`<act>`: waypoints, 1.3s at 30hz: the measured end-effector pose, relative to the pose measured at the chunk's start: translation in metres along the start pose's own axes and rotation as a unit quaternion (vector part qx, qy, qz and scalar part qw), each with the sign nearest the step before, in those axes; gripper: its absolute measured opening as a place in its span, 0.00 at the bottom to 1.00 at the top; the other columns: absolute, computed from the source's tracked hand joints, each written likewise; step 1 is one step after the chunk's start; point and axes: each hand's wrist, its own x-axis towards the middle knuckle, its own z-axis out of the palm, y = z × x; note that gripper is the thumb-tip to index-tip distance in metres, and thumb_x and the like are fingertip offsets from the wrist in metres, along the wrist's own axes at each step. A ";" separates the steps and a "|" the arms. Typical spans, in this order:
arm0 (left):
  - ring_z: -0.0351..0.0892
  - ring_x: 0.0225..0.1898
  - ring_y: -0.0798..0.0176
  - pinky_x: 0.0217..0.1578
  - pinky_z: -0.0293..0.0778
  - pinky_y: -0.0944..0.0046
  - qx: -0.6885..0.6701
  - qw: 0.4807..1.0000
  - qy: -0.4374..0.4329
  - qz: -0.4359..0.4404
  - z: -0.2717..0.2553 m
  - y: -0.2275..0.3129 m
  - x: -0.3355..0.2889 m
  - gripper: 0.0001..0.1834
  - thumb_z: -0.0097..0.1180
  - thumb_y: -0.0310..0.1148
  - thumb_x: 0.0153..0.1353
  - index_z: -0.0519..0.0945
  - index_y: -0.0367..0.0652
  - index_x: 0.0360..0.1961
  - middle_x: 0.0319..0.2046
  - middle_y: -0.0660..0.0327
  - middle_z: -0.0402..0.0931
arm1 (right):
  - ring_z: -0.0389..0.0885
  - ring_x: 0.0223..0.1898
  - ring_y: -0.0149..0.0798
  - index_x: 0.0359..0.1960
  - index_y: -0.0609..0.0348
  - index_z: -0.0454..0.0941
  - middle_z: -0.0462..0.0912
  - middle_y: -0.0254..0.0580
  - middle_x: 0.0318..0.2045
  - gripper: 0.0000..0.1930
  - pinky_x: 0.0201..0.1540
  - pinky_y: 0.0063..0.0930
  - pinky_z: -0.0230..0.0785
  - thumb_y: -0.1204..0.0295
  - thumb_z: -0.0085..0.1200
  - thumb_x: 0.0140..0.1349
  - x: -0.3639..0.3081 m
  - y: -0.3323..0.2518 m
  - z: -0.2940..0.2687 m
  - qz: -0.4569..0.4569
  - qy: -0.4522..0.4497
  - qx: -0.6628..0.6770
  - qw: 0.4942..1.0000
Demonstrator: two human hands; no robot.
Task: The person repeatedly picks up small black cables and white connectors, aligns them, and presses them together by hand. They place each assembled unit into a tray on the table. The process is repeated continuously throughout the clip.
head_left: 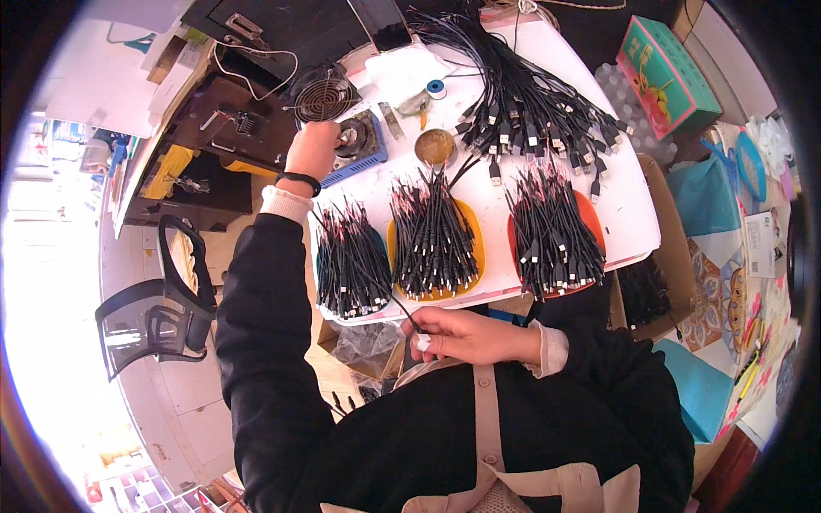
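Observation:
My left hand [315, 150] is closed beside a blue metal heating unit [369, 158] with a dark round pot; what its fingers hold is hidden. Down at the table's front edge, my right hand [470, 336] pinches a thin black cable [404, 308] that runs up toward the trays. White wrapping covers that thumb's tip. Short black cables with stripped reddish ends fill a teal tray [320, 267], a yellow tray [481, 256] and an orange-red tray [600, 231]. Right of the heating unit stands a round tin [435, 148] with amber contents.
A large bundle of black USB cables [530, 103] lies across the back right. Behind the heating unit are a fan with a round guard [325, 96] and a blue-ended spool [436, 89]. Cardboard boxes [676, 256] flank the table's right; a mesh-backed chair [158, 308] stands left.

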 end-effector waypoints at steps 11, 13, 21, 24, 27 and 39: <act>0.81 0.26 0.50 0.30 0.76 0.59 -0.189 0.974 0.116 -0.038 -0.053 0.031 -0.035 0.05 0.58 0.28 0.53 0.82 0.39 0.31 0.23 0.51 0.79 | 0.72 0.38 0.24 0.56 0.62 0.64 0.75 0.33 0.39 0.17 0.41 0.19 0.67 0.65 0.43 0.71 -0.020 0.009 0.000 -0.013 0.025 -0.008 1.000; 0.78 0.22 0.72 0.26 0.72 0.70 -0.339 0.922 0.169 -0.075 -0.076 0.055 -0.062 0.06 0.60 0.26 0.54 0.82 0.36 0.33 0.21 0.59 0.80 | 0.73 0.35 0.25 0.53 0.64 0.66 0.76 0.34 0.35 0.15 0.38 0.20 0.68 0.70 0.46 0.69 -0.033 0.012 0.000 -0.004 0.052 0.004 0.999; 0.64 0.22 0.73 0.24 0.60 0.74 -0.869 0.471 0.148 -0.020 -0.131 0.188 -0.171 0.05 0.52 0.24 0.64 0.76 0.39 0.41 0.28 0.60 0.76 | 0.80 0.45 0.42 0.57 0.60 0.63 0.78 0.44 0.41 0.24 0.50 0.32 0.70 0.63 0.54 0.64 -0.097 -0.011 0.019 0.010 0.155 -0.428 0.891; 0.61 0.21 0.73 0.24 0.59 0.73 -0.925 0.372 0.083 0.001 -0.133 0.247 -0.181 0.05 0.49 0.25 0.66 0.75 0.40 0.41 0.28 0.60 0.75 | 0.78 0.44 0.50 0.56 0.66 0.61 0.77 0.52 0.41 0.24 0.47 0.38 0.70 0.62 0.52 0.65 -0.100 -0.019 0.044 -0.261 0.282 -0.544 0.746; 0.62 0.22 0.72 0.25 0.60 0.73 -0.932 0.352 0.084 0.020 -0.131 0.298 -0.179 0.06 0.50 0.26 0.66 0.75 0.40 0.43 0.29 0.60 0.75 | 0.79 0.36 0.52 0.52 0.68 0.63 0.77 0.55 0.35 0.20 0.38 0.43 0.69 0.64 0.48 0.67 -0.117 -0.024 0.069 -0.218 0.256 -0.487 0.806; 0.80 0.41 0.56 0.47 0.75 0.55 -0.925 0.309 0.021 0.221 -0.161 0.359 -0.143 0.10 0.52 0.25 0.65 0.75 0.37 0.47 0.37 0.52 0.81 | 0.77 0.42 0.39 0.57 0.63 0.61 0.75 0.46 0.43 0.28 0.42 0.31 0.69 0.64 0.57 0.61 -0.221 -0.073 0.072 -0.262 0.430 -0.459 0.732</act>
